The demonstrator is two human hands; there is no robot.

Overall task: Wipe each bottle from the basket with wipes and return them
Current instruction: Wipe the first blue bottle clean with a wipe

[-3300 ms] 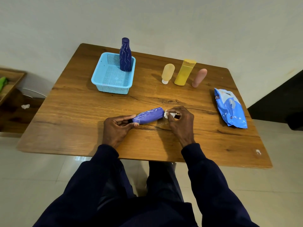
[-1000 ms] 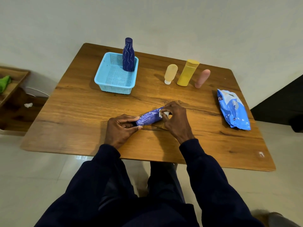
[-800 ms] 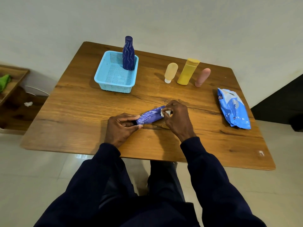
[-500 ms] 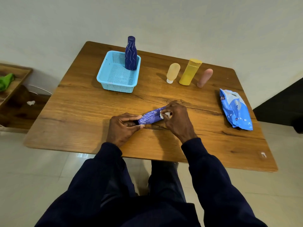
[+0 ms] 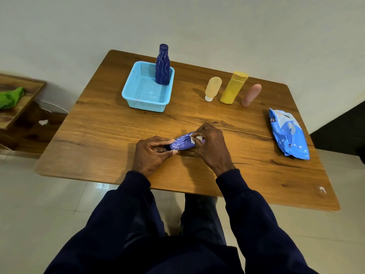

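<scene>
Since a few seconds back, the right hand point(image 5: 212, 145) has slid its wipe point(image 5: 197, 138) in from the far tip of the purple bottle point(image 5: 182, 143) onto the body, so less of the bottle shows between the two hands. That bottle lies on its side on the table point(image 5: 110, 135), pinned between them. The left hand point(image 5: 152, 153) has not shifted: its fingers and thumb are curled round the cap end, holding it steady. The right hand's fingers are bunched over the small white wad of wipe and press it against the bottle's upper side. To me this looks like the middle of the rubbing, working along the bottle toward the left hand, with the return to the basket not yet due.

Ahead of the left hand sits the light blue basket point(image 5: 138, 99), with a dark blue bottle point(image 5: 162, 66) upright in its far corner. Ahead of the right hand, three more stand in a row on the wood: a cream bottle point(image 5: 212, 88), a yellow bottle point(image 5: 234, 87) and a pink bottle point(image 5: 251, 94). Out past the right hand lies the blue wipes pack point(image 5: 288, 133).

On writing: the pack has a dark logo patch near its far end, too small to read. The two purple-blue bottles show only pale wavy lines, no words I can make out.
</scene>
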